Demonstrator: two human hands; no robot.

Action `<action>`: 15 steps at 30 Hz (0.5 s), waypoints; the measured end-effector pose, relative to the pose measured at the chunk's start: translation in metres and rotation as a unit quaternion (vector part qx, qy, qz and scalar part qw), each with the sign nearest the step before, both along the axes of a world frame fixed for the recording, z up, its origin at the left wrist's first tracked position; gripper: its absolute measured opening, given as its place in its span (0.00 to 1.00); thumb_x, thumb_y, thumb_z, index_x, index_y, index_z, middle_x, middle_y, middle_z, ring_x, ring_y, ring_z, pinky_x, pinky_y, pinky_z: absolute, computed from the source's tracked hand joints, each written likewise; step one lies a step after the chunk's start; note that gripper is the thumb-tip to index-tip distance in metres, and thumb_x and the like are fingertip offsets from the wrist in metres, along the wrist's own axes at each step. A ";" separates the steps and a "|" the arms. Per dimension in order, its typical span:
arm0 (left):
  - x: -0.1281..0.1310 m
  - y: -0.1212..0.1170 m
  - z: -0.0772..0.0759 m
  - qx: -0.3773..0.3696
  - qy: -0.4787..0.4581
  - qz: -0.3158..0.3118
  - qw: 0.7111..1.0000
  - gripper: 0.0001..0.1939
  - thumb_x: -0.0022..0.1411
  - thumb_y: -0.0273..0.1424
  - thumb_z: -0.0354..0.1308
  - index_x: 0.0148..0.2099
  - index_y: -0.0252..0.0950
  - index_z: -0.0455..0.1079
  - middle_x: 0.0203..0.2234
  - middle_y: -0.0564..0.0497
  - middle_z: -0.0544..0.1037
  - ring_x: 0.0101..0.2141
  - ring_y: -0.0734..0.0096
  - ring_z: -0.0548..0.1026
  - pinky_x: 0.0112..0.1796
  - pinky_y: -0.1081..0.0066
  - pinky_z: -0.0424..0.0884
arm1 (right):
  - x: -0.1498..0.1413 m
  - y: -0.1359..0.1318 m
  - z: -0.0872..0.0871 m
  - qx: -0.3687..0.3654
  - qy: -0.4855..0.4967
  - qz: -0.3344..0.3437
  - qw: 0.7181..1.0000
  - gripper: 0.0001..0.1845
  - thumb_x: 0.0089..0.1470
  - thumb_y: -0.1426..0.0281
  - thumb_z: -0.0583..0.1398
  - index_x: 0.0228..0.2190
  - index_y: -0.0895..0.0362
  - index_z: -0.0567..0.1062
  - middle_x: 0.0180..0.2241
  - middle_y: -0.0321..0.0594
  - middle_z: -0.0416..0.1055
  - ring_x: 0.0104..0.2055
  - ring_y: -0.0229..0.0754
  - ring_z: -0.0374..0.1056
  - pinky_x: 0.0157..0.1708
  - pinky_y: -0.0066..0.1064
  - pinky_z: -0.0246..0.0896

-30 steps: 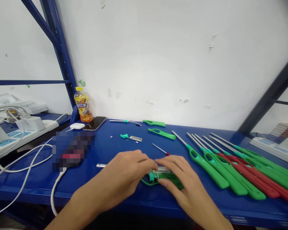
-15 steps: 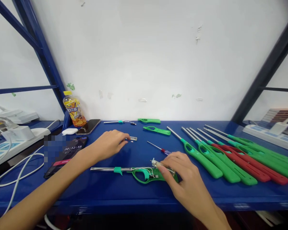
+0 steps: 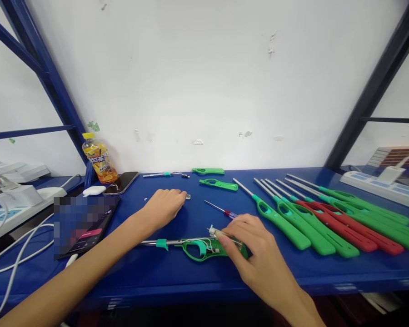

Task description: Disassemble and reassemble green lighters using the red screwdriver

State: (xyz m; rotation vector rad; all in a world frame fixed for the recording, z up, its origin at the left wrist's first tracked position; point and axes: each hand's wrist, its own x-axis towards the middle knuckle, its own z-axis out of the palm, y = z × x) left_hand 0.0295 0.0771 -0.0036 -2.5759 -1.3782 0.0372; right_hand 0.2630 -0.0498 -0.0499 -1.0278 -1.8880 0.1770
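Observation:
My left hand (image 3: pixel 165 204) is closed, fingers curled down at the blue tabletop over a small clear fuel tank (image 3: pixel 188 196); only the tank's end shows past the knuckles. Between the thumb and fingers of my right hand (image 3: pixel 259 243) is another clear fuel tank (image 3: pixel 218 233) with a white valve end pointing left. Below it lies an opened lighter half (image 3: pixel 194 256), green, with a metal tube, a teal collar and white wires; my right hand covers part of its handle. A screwdriver (image 3: pixel 221 209) with a red and purple handle lies just beyond my right hand.
Several long-nosed lighters (image 3: pixel 313 222), green and red, lie in a row at right. Two green shell halves (image 3: pixel 218 184) and a metal tube assembly (image 3: pixel 167 174) are at the back. Phones (image 3: pixel 88 227), a drink bottle (image 3: pixel 100 159), cables and power strips (image 3: pixel 381 186) flank the table.
My left hand has moved over the small clear tank and hides more of it. A small pale piece now shows left of that hand. My right hand keeps its hold; the view has shifted slightly.

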 end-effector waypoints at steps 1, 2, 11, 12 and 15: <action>-0.001 -0.005 0.004 0.002 -0.012 0.004 1.000 0.10 0.75 0.25 0.50 0.47 0.32 0.74 0.41 0.38 0.82 0.38 0.51 0.82 0.35 0.63 0.70 | 0.000 0.000 0.000 0.001 -0.001 0.000 1.000 0.10 0.71 0.68 0.60 0.35 0.53 0.78 0.32 0.35 0.77 0.39 0.43 0.69 0.46 0.40 0.60; -0.003 -0.012 0.007 0.005 -0.026 0.008 1.000 0.11 0.75 0.26 0.50 0.46 0.32 0.74 0.41 0.38 0.82 0.38 0.52 0.82 0.34 0.63 0.70 | 0.000 0.000 -0.001 0.002 -0.003 0.000 1.000 0.10 0.71 0.68 0.60 0.35 0.53 0.78 0.32 0.35 0.77 0.39 0.44 0.70 0.47 0.40 0.60; 0.003 -0.084 0.014 -0.087 -0.381 -0.032 0.920 0.08 0.69 0.30 0.57 0.39 0.39 0.77 0.27 0.56 0.82 0.27 0.71 0.79 0.29 0.72 0.69 | 0.002 -0.001 -0.001 -0.004 -0.018 -0.004 1.000 0.07 0.72 0.69 0.58 0.43 0.50 0.78 0.38 0.35 0.80 0.42 0.44 0.72 0.46 0.39 0.63; 0.005 -0.089 0.011 -0.097 -0.404 -0.034 0.909 0.08 0.69 0.30 0.57 0.39 0.39 0.77 0.28 0.56 0.83 0.27 0.71 0.79 0.29 0.73 0.69 | 0.002 -0.001 -0.001 -0.007 -0.021 -0.004 1.000 0.07 0.72 0.69 0.58 0.44 0.49 0.78 0.38 0.35 0.80 0.42 0.44 0.72 0.47 0.39 0.63; 0.010 -0.095 0.004 -0.124 -0.458 -0.030 0.880 0.08 0.70 0.31 0.57 0.41 0.41 0.79 0.29 0.57 0.83 0.28 0.72 0.80 0.30 0.73 0.71 | 0.002 -0.001 -0.001 -0.012 -0.032 -0.001 0.999 0.08 0.72 0.69 0.58 0.46 0.48 0.77 0.40 0.35 0.80 0.44 0.45 0.72 0.48 0.38 0.63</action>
